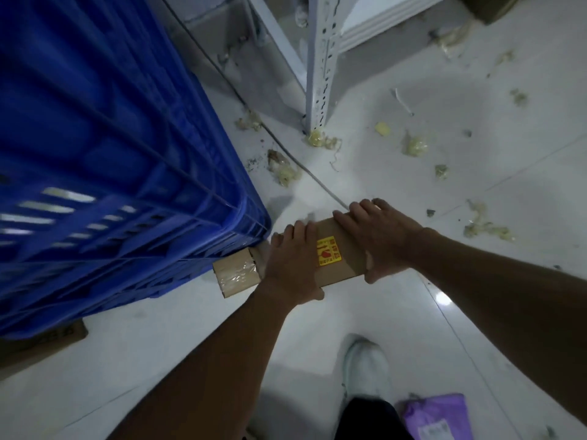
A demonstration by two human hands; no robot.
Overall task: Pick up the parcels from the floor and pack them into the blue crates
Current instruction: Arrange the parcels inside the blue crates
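Observation:
A flat cardboard parcel [338,249] with a yellow and red sticker lies low over the floor, gripped at both ends. My left hand [293,265] clamps its near left end, and my right hand [378,236] holds its far right end. The stacked blue crates [111,160] tower at the left, their corner just left of my left hand. A smaller taped cardboard parcel [236,274] lies on the floor against the crate's base. A purple plastic mailer [440,417] rests on the floor at the bottom right. Another brown box [41,344] pokes out under the crates at the left.
A white metal shelf post [319,65] stands on the floor behind the parcel. A grey cable [286,150] runs diagonally across the tiles. Scraps of yellowish tape litter the floor [476,281] to the right. My white shoe [367,366] is below the hands.

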